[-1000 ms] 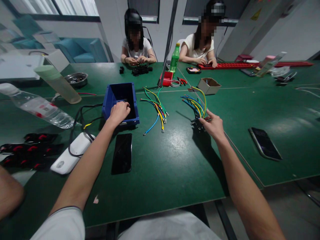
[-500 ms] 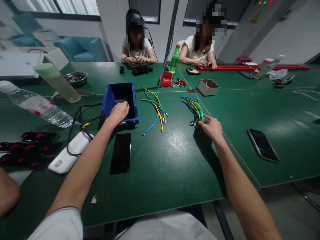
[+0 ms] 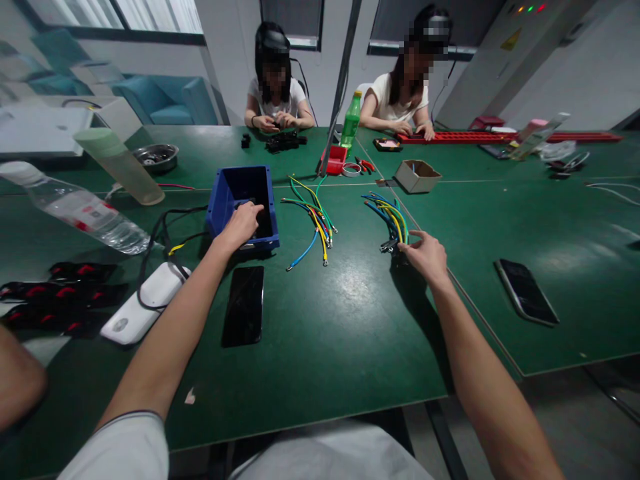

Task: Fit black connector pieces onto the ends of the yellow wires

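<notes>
My left hand (image 3: 243, 224) reaches into a blue plastic bin (image 3: 215, 193). Its fingers look curled together, and their tips are hidden against the dark contents, so what they grip does not show. To the right, my right hand (image 3: 425, 255) pinches the near end of a bundle of cables (image 3: 393, 212) in blue, yellow and green, lying on the table. Dark pieces and metal terminals show at that end. Between my hands lies a second, looser group of cables (image 3: 320, 217) with ring terminals, in green, yellow, blue and red.
A black phone (image 3: 243, 307) and a white power bank (image 3: 145, 303) lie near my left forearm. Behind them is a tilted water bottle (image 3: 95, 213). A small cardboard box (image 3: 417, 177) and a red-handled tool (image 3: 367, 165) sit farther back. Two people work across the table.
The view has shifted very slightly. My left hand stays in the bin and my right hand stays at the cable bundle, with hardly any movement.
</notes>
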{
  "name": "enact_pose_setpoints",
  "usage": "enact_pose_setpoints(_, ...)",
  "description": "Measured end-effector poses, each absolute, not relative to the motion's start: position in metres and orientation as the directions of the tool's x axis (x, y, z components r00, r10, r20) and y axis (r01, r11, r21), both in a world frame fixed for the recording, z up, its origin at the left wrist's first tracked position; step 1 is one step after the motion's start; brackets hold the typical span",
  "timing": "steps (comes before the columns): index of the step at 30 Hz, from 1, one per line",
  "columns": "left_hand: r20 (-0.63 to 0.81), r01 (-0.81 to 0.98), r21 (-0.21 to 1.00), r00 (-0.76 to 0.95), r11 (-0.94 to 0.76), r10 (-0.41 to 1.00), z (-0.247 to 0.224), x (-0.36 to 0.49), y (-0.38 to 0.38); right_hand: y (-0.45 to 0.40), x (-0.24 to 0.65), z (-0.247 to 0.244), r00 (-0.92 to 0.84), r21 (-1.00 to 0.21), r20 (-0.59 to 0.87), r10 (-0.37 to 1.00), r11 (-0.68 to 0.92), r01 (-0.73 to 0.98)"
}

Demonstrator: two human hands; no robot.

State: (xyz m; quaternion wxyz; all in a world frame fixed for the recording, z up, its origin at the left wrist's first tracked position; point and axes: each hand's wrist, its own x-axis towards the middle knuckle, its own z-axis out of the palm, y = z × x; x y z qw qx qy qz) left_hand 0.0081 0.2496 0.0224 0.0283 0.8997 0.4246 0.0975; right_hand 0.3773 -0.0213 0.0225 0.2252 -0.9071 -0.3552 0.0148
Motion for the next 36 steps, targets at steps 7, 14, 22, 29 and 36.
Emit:
enact_pose_setpoints(7, 0.186, 0.757, 0.167, 0.605, -0.631, 0.775, 0.017, 0.009, 0.255, -0.02, 0.38, 0.018, 0.758, -0.423, 0.15, 0.635, -0.651, 0.63)
enact_pose_setpoints(14, 0.165, 0.74, 0.162, 0.632, -0.653, 0.757, 0.017, 0.008, 0.256, -0.02, 0.377, 0.017, 0.747, -0.411, 0.169, 0.643, -0.643, 0.646)
enact_pose_setpoints(22, 0.114, 0.686, 0.151, 0.703, -0.712, 0.702, 0.019, 0.009, 0.257, -0.019, 0.371, 0.015, 0.736, -0.407, 0.361, 0.573, -0.613, 0.677)
enact_pose_setpoints(29, 0.134, 0.704, 0.148, 0.681, -0.694, 0.719, 0.016, 0.006, 0.259, -0.012, 0.342, 0.004, 0.61, -0.439, 0.514, 0.603, -0.425, 0.791)
enact_pose_setpoints(36, 0.145, 0.728, 0.149, 0.653, -0.669, 0.743, 0.014, 0.007, 0.26, 0.004, 0.298, -0.004, 0.462, -0.422, 0.408, 0.787, -0.286, 0.861)
